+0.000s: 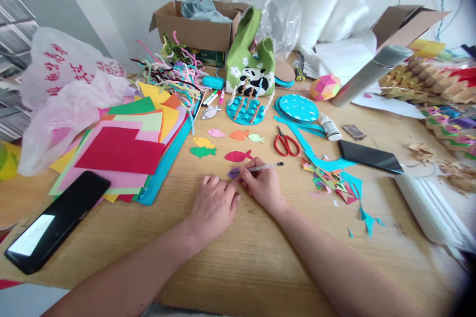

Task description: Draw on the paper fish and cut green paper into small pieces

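Note:
My right hand [263, 185] is closed round a slim pen [266, 166], its tip down on a small purple paper fish [234, 173]. My left hand [215, 204] lies palm down on the table just left of it, fingers slightly bent, the index finger at the fish's edge. Beyond the hands lie other paper fish: a red one [238, 156], a green one [203, 151], a yellow one [204, 142], a pink one [216, 132], an orange one [238, 134] and a pale green one [256, 137]. Red-handled scissors [286, 144] rest to their right.
Stacked coloured paper [119, 151] and a black phone [57, 220] are at left. Paper scraps [334, 183], a glue bottle [330, 127] and a dark phone [370, 156] lie at right. Blue discs [298, 108], a green panda bag [250, 67] and a cardboard box [193, 27] stand behind.

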The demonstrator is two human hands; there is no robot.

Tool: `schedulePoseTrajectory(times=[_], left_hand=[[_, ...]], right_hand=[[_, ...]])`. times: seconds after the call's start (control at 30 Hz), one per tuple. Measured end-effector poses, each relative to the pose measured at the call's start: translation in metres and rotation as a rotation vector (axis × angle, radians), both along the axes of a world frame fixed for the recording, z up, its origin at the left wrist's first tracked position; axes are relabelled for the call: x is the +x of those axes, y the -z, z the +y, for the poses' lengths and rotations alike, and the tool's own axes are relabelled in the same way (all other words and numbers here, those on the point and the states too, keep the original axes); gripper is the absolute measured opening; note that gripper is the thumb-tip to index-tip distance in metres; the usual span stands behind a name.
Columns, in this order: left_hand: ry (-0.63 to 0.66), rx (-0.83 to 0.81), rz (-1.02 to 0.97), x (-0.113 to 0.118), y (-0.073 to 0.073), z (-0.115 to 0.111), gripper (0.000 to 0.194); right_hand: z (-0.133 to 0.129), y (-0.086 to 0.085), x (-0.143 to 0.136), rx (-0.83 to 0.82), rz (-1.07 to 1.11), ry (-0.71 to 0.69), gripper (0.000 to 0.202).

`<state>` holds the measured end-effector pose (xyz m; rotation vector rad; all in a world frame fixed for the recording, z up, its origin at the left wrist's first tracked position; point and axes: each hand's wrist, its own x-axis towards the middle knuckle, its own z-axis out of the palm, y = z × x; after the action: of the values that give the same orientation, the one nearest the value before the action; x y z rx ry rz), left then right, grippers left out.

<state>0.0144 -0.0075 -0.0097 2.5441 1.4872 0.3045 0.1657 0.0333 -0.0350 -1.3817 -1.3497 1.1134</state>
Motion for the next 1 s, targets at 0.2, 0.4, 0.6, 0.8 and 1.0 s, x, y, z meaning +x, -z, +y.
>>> schedulePoseTrajectory(times=[0.2, 0.4, 0.6, 0.8, 1.0], left_hand=[[0.003, -0.015, 0.001, 0.0006, -0.0019, 0.0003, 0.028], [0.001, -0.013, -0.003, 0.0004, 0.0001, -0.0001, 0.027], [0.002, 0.0, -0.002, 0.0001, 0.0002, 0.0016, 0.027], [0.001, 0.007, -0.008, 0.0001, 0.0003, 0.0003, 0.026], [0.003, 0.005, -0.015, 0.0001, -0.0004, 0.0004, 0.027]], right_hand=[[0.0005, 0.001, 0.0004, 0.006, -0.011, -0.002, 0.013], [0.0002, -0.001, -0.0003, 0.002, 0.001, -0.002, 0.014], [0.0, -0.0026, -0.0009, -0.014, 0.012, 0.0, 0.014], [0.0, -0.0021, -0.0006, -0.013, 0.015, 0.005, 0.014], [-0.0003, -0.0032, -0.0007, -0.016, 0.008, 0.0, 0.014]])
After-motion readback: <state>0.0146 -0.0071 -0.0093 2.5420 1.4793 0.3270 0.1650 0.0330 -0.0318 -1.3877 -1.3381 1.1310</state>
